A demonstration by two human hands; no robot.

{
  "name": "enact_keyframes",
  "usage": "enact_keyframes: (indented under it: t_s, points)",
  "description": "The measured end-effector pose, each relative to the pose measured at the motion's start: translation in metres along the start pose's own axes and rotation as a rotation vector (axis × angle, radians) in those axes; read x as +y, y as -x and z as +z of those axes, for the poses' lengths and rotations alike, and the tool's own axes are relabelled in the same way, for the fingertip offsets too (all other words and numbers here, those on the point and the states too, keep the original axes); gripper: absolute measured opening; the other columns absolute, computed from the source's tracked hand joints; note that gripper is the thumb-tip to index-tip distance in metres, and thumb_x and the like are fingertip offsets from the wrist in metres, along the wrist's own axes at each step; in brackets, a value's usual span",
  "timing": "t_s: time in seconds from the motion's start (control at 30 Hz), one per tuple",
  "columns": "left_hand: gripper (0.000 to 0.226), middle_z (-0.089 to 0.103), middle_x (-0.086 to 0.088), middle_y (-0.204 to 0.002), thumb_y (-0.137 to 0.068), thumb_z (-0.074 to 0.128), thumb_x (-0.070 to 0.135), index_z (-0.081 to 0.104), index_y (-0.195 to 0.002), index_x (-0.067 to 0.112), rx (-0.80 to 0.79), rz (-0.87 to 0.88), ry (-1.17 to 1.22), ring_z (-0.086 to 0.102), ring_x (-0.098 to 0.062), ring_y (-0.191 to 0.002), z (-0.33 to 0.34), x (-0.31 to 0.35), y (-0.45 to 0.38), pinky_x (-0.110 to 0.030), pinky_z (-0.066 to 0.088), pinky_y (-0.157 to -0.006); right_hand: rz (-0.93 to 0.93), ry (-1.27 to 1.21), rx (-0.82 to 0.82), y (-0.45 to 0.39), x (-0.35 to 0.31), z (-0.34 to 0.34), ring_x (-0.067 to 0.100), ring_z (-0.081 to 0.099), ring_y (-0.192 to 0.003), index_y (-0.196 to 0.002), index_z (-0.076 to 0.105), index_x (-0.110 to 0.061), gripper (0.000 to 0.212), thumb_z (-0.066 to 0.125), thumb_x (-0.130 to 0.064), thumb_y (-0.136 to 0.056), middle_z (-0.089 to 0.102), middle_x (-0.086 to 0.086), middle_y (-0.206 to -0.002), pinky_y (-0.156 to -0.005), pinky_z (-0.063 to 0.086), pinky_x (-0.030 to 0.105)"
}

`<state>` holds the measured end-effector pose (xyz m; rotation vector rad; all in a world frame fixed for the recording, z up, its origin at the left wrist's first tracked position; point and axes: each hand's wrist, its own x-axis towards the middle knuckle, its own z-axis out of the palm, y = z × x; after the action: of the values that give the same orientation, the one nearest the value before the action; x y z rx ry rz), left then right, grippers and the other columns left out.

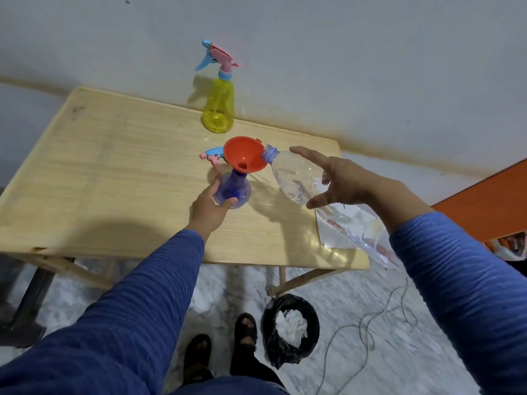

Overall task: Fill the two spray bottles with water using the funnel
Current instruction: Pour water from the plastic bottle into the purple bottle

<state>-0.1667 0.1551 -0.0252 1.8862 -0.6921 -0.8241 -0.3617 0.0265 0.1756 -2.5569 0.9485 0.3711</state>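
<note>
A blue spray bottle [238, 188] stands headless on the wooden table [114, 172], an orange funnel [245, 158] seated in its neck. My left hand [211, 206] grips the bottle's base. My right hand [339, 181] holds a large clear plastic water bottle [296, 178] tilted down, its mouth resting on the funnel's rim. A detached pink and blue spray head [212, 155] lies on the table just behind the funnel. A yellow spray bottle [218, 106] with its pink and blue trigger head on stands near the table's far edge by the wall.
A white sheet of paper [333, 238] lies at the table's right front corner. On the floor below sit a black bag with white scraps [291, 329] and a loose cable [370, 323]. An orange surface [490, 206] is at the right.
</note>
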Motion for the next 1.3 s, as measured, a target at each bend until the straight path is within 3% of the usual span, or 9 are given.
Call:
enact_keyframes:
  t_s: [0.37,0.87,1.3]
  points:
    - [0.072,0.051,0.0,-0.136,-0.081,0.068,0.034,0.031,-0.143,0.034,0.001,-0.005,0.017,0.048,-0.023,-0.124,0.0,0.002,0.002,-0.034,0.039,-0.103,0.022,0.055,-0.018,-0.003,0.002,-0.005,0.027,0.057,-0.098,-0.136,0.004,-0.062,0.113,0.085,-0.028,-0.065,0.055,0.014,-0.117,-0.083,0.044,0.035]
    - [0.073,0.052,0.001,-0.137,-0.081,0.068,0.036,0.032,-0.143,0.033,-0.012,-0.009,0.02,0.047,-0.022,-0.125,0.0,0.0,0.001,-0.039,0.039,-0.105,0.009,0.096,-0.024,-0.008,0.001,-0.011,0.028,0.055,-0.098,-0.135,0.007,-0.064,0.11,0.084,-0.029,-0.065,0.054,0.011,-0.109,-0.073,0.038,0.029]
    - [0.072,0.051,0.0,-0.137,-0.082,0.068,0.032,0.03,-0.144,0.031,-0.006,-0.001,0.026,0.047,-0.023,-0.125,0.0,0.003,0.003,-0.035,0.038,-0.104,-0.009,0.138,-0.025,-0.007,0.0,-0.02,0.027,0.054,-0.1,-0.138,0.009,-0.06,0.108,0.084,-0.026,-0.066,0.052,0.01,-0.109,-0.079,0.038,0.032]
